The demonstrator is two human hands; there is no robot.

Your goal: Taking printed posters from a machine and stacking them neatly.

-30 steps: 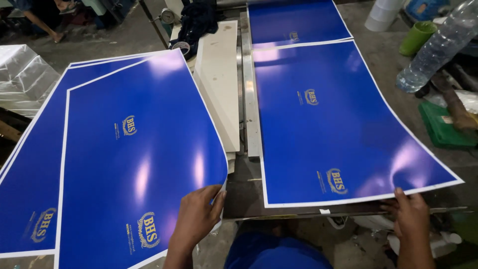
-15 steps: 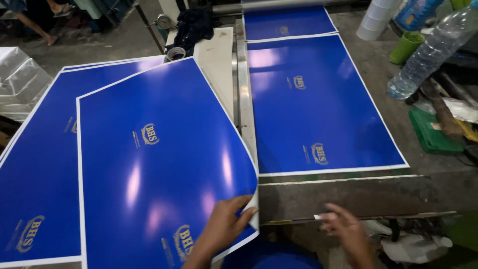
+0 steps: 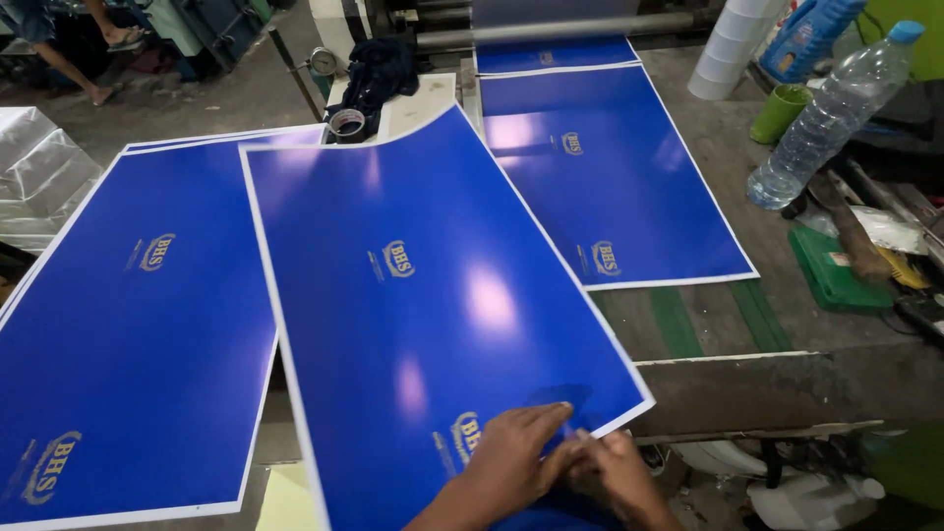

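Head view: both hands (image 3: 556,462) low, fingers (image 3: 580,442) pinching blue sheet (image 3: 423,305) edge.

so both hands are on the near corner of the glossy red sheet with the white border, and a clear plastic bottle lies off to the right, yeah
Not quite: the glossy sheet with the white border is blue, not red. The head view shows both the left hand and right hand at its near corner, with the clear plastic bottle off to the right.

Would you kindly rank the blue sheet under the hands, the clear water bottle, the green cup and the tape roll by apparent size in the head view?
1. Blue sheet, nearest the camera
2. Water bottle
3. Green cup and tape roll: too alike to rank
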